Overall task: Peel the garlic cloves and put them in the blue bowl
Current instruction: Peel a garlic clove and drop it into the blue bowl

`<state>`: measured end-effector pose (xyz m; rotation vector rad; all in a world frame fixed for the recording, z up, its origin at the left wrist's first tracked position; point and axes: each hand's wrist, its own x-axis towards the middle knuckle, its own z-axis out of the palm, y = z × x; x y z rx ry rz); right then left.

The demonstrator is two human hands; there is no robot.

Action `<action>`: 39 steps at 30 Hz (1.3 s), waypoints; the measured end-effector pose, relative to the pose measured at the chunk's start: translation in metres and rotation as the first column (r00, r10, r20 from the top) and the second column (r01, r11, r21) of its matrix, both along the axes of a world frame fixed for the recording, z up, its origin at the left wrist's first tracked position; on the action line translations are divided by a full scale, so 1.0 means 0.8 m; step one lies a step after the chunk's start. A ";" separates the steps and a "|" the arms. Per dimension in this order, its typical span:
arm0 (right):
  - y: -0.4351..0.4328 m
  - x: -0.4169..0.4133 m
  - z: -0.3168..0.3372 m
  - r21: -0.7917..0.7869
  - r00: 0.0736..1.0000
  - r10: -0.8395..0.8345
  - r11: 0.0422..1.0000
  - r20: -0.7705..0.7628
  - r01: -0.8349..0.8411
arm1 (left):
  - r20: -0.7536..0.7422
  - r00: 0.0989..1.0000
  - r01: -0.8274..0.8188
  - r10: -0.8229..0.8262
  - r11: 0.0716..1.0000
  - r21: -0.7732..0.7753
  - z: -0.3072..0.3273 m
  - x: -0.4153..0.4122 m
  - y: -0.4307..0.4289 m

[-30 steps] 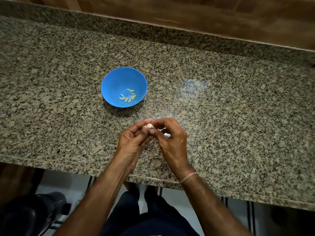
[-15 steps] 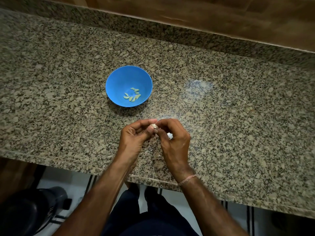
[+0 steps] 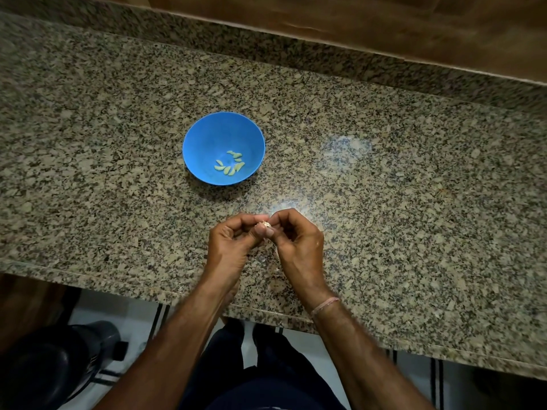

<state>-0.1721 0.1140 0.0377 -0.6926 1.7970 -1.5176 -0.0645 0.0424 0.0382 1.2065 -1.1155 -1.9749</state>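
A blue bowl (image 3: pixel 207 137) stands on the granite counter, with several pale peeled garlic cloves (image 3: pixel 229 167) lying at its bottom. In front of it, over the counter's near part, my left hand (image 3: pixel 233 241) and my right hand (image 3: pixel 299 244) meet fingertip to fingertip. Between them they pinch one small garlic clove (image 3: pixel 265 224), whitish with papery skin, mostly hidden by the thumbs and forefingers. Both hands have curled fingers. The hands are a short way nearer to me than the bowl and slightly to its right.
The speckled granite counter (image 3: pixel 414 217) runs wide to both sides, with a raised granite back edge and a wooden wall behind. Its front edge passes under my forearms. A dark rounded object (image 3: pixel 56 359) sits on the floor at lower left.
Both hands have stayed together on the clove, with small shifts of the fingers. The view has drifted slightly; the bowl has not moved.
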 end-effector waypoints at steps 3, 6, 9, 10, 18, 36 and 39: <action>0.003 -0.001 -0.002 0.030 0.998 -0.024 0.999 0.050 0.022 | 0.040 0.999 -0.007 0.006 1.000 0.005 -0.006 0.000 0.000; 0.003 -0.003 -0.005 0.086 0.999 0.026 0.996 0.045 -0.029 | 0.049 0.999 -0.001 0.000 1.000 0.008 -0.009 -0.001 0.002; 0.003 -0.007 -0.008 0.132 0.993 0.113 0.985 0.021 -0.114 | 0.058 0.998 -0.010 0.010 1.000 0.004 -0.010 -0.004 0.005; 0.003 -0.006 -0.009 0.138 0.991 0.136 0.981 0.018 -0.137 | 0.069 0.997 -0.021 0.021 1.000 0.004 -0.010 -0.005 0.006; -0.003 0.002 -0.019 0.095 0.984 0.082 0.993 -0.160 -0.068 | 0.145 0.988 -0.061 0.045 0.992 0.106 -0.022 -0.007 -0.001; 0.043 -0.015 -0.035 0.352 0.999 0.028 0.935 0.029 -0.036 | 0.746 0.619 0.475 0.245 0.640 -0.604 -0.063 0.025 -0.005; 0.041 -0.006 -0.037 0.381 0.998 0.057 0.924 -0.040 -0.038 | 0.729 0.654 0.462 0.201 0.657 -0.596 -0.067 0.031 -0.006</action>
